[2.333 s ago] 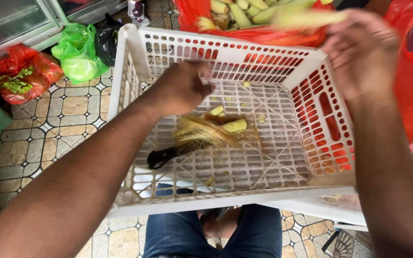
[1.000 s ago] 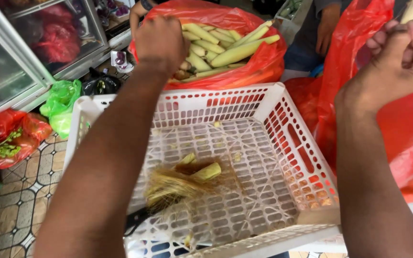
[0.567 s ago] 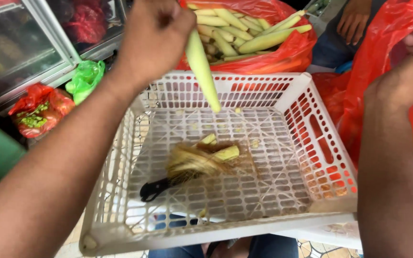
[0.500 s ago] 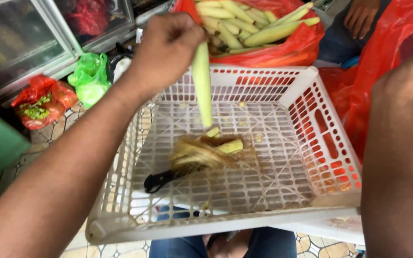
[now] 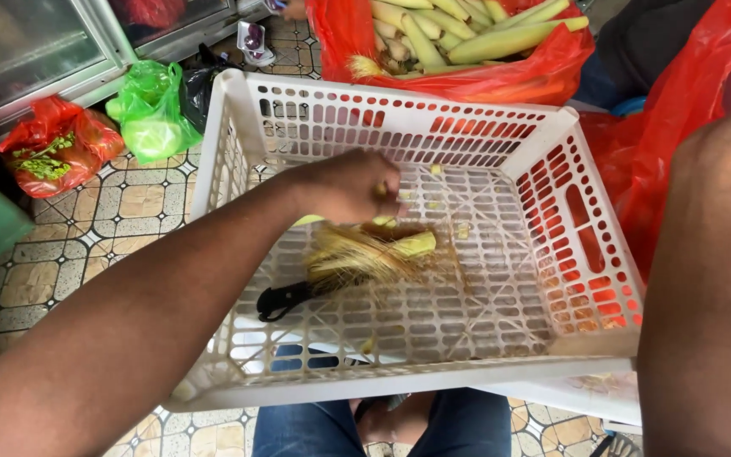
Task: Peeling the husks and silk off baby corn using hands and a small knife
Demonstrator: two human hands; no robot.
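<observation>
Packages, all soft plastic bags on or near the tiled floor point(image 5: 61, 245):
- Red bag point(image 5: 57, 144), crumpled, green leaves showing, at the left edge by the glass-fronted cabinet point(image 5: 35, 51).
- Bright green bag point(image 5: 152, 114), knotted, just beside the white crate's point(image 5: 239, 127) far left corner.
- Black bag point(image 5: 205, 72) behind it.
- Open red bag of corn point(image 5: 458, 46) past the crate's far edge.
- Large red bag point(image 5: 687, 110) along its right side.

No labels, signs or screens seen.

Basket point(image 5: 590, 254) floor bare at right, husk pile point(image 5: 365, 254) and knife handle point(image 5: 281, 300) crowding the middle
</observation>
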